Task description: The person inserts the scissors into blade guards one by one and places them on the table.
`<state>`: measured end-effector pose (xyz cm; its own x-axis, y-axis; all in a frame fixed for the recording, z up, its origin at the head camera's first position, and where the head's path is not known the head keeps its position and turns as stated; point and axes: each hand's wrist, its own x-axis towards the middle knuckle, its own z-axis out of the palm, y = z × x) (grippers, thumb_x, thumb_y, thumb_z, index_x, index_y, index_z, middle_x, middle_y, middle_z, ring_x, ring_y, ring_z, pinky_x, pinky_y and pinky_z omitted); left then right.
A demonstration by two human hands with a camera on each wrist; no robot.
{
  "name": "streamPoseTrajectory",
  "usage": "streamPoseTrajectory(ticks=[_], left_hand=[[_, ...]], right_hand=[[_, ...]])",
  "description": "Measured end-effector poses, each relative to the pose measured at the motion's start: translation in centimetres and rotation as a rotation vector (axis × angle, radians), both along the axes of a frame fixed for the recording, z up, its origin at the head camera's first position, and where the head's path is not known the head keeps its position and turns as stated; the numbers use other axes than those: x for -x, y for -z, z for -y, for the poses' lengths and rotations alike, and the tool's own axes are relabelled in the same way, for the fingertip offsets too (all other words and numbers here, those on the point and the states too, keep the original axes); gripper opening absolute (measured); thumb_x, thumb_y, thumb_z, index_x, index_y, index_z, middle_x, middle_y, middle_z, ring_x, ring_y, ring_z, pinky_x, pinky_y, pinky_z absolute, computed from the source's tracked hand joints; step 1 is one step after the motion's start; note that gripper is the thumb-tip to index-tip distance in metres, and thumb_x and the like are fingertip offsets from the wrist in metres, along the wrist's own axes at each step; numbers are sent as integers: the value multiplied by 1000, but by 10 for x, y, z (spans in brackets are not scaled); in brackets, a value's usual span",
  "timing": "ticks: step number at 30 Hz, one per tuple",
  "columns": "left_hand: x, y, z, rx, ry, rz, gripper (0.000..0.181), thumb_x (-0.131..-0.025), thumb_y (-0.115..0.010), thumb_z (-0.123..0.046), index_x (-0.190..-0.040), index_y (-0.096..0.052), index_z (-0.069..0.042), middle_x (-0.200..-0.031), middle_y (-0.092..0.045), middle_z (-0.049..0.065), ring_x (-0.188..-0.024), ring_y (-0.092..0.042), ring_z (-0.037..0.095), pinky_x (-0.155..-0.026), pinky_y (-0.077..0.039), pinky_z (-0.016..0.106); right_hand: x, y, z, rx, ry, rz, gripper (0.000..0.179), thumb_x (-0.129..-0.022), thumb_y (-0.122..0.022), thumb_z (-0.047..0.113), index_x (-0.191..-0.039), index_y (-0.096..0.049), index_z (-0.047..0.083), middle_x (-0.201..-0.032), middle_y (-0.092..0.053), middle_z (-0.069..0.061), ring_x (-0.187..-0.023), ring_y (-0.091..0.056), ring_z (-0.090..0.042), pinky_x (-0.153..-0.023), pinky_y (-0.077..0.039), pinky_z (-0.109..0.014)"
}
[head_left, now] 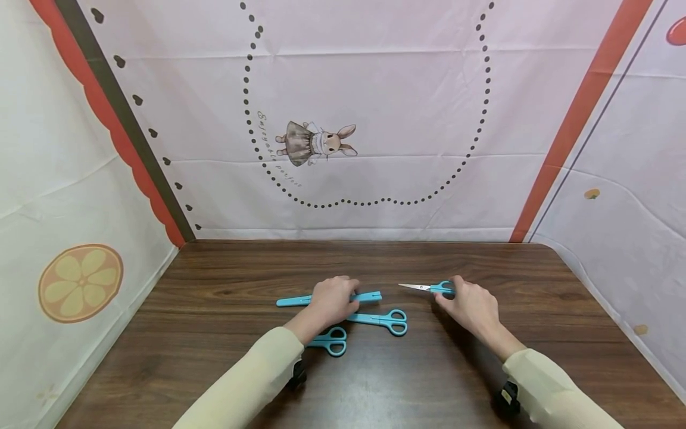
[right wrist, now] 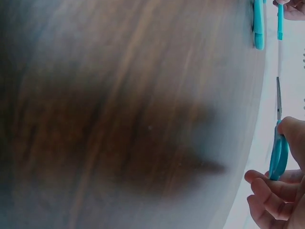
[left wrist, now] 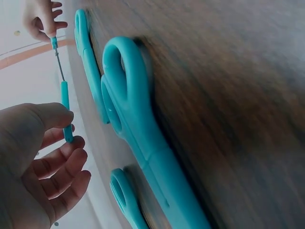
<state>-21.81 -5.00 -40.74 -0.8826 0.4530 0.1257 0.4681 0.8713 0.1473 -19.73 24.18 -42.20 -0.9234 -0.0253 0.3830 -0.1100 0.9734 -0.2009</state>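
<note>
My left hand (head_left: pixel 333 301) pinches a slim turquoise blade cover (head_left: pixel 370 296) between thumb and fingers, above the table. Farther right, my right hand (head_left: pixel 474 302) grips small turquoise-handled scissors (right wrist: pixel 279 152) by the finger loops. Their bare metal blades (head_left: pixel 415 287) point left, toward the cover's end, with a gap between the two. Below the left hand lie turquoise scissors (head_left: pixel 393 322) with their blades covered. Another pair (head_left: pixel 332 341) lies nearer me, partly behind the left forearm. In the left wrist view a further turquoise handle (left wrist: pixel 126 198) shows at the bottom edge.
The brown wood-grain table (head_left: pixel 429 381) carries the scissors. Behind it hangs a pale cloth (head_left: pixel 402 119) with a printed rabbit and dotted lines. More printed cloth rises at the left and right sides.
</note>
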Motion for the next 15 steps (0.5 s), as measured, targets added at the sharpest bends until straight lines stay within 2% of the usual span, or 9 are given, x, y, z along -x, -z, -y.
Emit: streamPoseTrajectory(ticks=[8, 15], left_hand=[[-4, 1, 13, -55, 30, -39, 15, -84, -64, -25, -97, -67, -19, -81, -60, -5, -54, -45, 6, -40, -35, 23], [-7, 3, 22, -84, 20, -31, 14, -83, -64, -25, -96, -67, -20, -83, -60, -6, -56, -47, 6, -40, -34, 23]], right_hand=[[-3, -3, 5, 35, -27, -3, 47, -76, -68, 40, -105, -62, 4, -68, -64, -5, -47, -45, -14, -38, -33, -29], [-8, -8, 15, 49, -61, -9, 46, -76, -69, 39, -104, -63, 4, -73, -67, -6, -51, -53, -16, -39, -35, -30]])
